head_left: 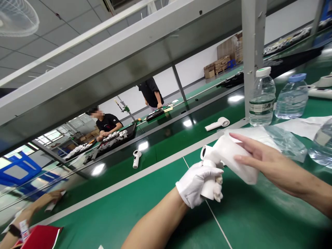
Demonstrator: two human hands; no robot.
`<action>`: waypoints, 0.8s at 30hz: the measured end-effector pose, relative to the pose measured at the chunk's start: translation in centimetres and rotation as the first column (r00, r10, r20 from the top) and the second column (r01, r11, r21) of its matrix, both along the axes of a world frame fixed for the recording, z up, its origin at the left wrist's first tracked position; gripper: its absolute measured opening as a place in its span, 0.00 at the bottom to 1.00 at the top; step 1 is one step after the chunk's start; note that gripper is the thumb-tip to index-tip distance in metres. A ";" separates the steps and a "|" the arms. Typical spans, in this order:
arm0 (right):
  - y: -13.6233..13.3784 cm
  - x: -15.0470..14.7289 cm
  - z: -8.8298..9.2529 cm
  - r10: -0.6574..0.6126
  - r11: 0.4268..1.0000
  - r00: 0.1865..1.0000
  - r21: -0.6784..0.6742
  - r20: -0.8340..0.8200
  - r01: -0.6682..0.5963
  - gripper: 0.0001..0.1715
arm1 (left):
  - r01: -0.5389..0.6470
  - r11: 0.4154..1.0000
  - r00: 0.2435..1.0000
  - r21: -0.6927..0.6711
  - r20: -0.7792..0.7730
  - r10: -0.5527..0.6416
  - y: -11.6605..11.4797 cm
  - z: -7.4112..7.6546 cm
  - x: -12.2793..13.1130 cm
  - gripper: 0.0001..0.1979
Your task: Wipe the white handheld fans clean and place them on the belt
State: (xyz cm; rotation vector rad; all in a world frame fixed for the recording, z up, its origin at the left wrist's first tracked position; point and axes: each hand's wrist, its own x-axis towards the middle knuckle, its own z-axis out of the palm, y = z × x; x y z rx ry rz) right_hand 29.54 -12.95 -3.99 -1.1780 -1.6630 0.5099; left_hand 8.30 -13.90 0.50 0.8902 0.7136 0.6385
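Gloved left hand (194, 184) clamping white hair dryer (206, 152) by handle, steadying it above green worktop (241, 214); bare right hand (259, 160), grip spread wide, pressing white wrap (224, 155) around dryer body.

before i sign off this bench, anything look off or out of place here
The left hand is gloved in white but the right hand is bare, though both are on the same white hair dryer. A second dryer also lies loose on the dark belt, away from the trays.
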 end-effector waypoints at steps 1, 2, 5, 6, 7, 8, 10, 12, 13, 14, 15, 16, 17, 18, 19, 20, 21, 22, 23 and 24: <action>0.2 0.3 0.0 -0.024 1.000 0.999 0.001 -0.026 0.024 0.34 | -0.004 1.000 1.000 -0.030 0.012 0.004 0.1 -0.1 0.0 0.17; 0.2 0.5 0.1 -0.075 0.997 0.996 0.011 -0.045 0.076 0.33 | -0.001 0.999 1.000 -0.052 0.020 0.002 0.1 -0.1 -0.1 0.18; -0.4 0.3 0.5 -0.227 0.952 0.974 0.214 0.010 0.219 0.28 | 0.018 0.997 1.000 -0.071 0.022 -0.016 0.2 -0.3 0.0 0.19; -0.8 -0.1 0.7 -0.215 0.932 0.973 0.315 0.077 0.181 0.25 | 0.024 0.997 1.000 -0.067 0.017 -0.023 0.1 -0.3 0.0 0.17; -1.2 -0.4 0.8 -0.179 0.911 0.971 0.400 0.161 0.102 0.23 | 0.026 0.998 1.000 -0.061 0.011 -0.026 0.1 -0.4 0.0 0.15; -1.5 -0.8 1.0 -0.129 0.893 0.961 0.450 0.245 0.005 0.22 | 0.028 0.998 1.000 -0.053 0.003 -0.028 0.0 -0.4 0.1 0.13; -1.8 -1.1 1.2 -0.061 0.880 0.931 0.460 0.360 -0.120 0.21 | 0.032 0.999 0.999 -0.041 -0.010 -0.032 -0.2 -0.5 0.2 0.11; -1.9 -1.0 1.5 -0.071 0.877 0.914 0.462 0.400 -0.134 0.20 | 0.060 0.997 0.998 -0.044 -0.010 -0.060 -0.3 -0.4 0.2 0.11; -1.9 -0.7 1.7 -0.075 0.871 0.907 0.470 0.414 -0.143 0.20 | 0.086 0.995 0.996 -0.048 -0.005 -0.086 -0.3 -0.4 0.2 0.11; -1.9 -0.4 1.8 -0.071 0.862 0.901 0.482 0.427 -0.161 0.20 | 0.119 0.992 0.993 -0.049 -0.001 -0.119 -0.3 -0.3 0.2 0.10; -1.8 -0.1 2.0 -0.055 0.853 0.895 0.486 0.443 -0.189 0.21 | 0.150 0.988 0.989 -0.045 0.002 -0.150 -0.4 -0.2 0.2 0.11; -1.7 0.2 2.1 -0.032 0.848 0.886 0.482 0.462 -0.221 0.21 | 0.176 0.984 0.984 -0.034 -0.001 -0.177 -0.4 -0.1 0.2 0.11; -1.7 0.4 2.1 -0.008 0.845 0.874 0.471 0.486 -0.254 0.22 | 0.193 0.981 0.981 -0.022 -0.009 -0.193 -0.4 0.0 0.2 0.12; -1.6 0.5 2.1 0.008 0.846 0.862 0.457 0.507 -0.276 0.23 | 0.195 0.981 0.981 -0.011 -0.017 -0.195 -0.4 0.0 0.2 0.12; -1.6 0.5 2.1 0.009 0.850 0.853 0.445 0.522 -0.282 0.24 | 0.186 0.983 0.982 -0.002 -0.025 -0.186 -0.4 0.0 0.2 0.12; -1.5 0.5 2.0 -0.008 0.856 0.847 0.441 0.531 -0.269 0.25 | 0.162 0.987 0.986 0.005 -0.026 -0.162 -0.4 -0.1 0.2 0.13; -1.5 0.3 1.9 -0.039 0.863 0.845 0.445 0.533 -0.240 0.25 | 0.127 0.992 0.992 0.005 -0.020 -0.127 -0.4 -0.2 0.3 0.12; -1.5 0.1 1.7 -0.081 0.868 0.850 0.456 0.521 -0.196 0.25 | 0.088 0.996 0.996 -0.002 -0.006 -0.088 -0.4 -0.3 0.3 0.11; -1.4 0.0 1.6 -0.120 0.870 0.854 0.468 0.506 -0.155 0.25 | 0.049 0.999 0.999 -0.011 0.012 -0.049 -0.4 -0.5 0.4 0.11; -1.4 -0.2 1.5 -0.151 0.866 0.858 0.484 0.491 -0.125 0.25 | 0.019 1.000 0.999 -0.016 0.031 -0.019 -0.3 -0.6 0.4 0.12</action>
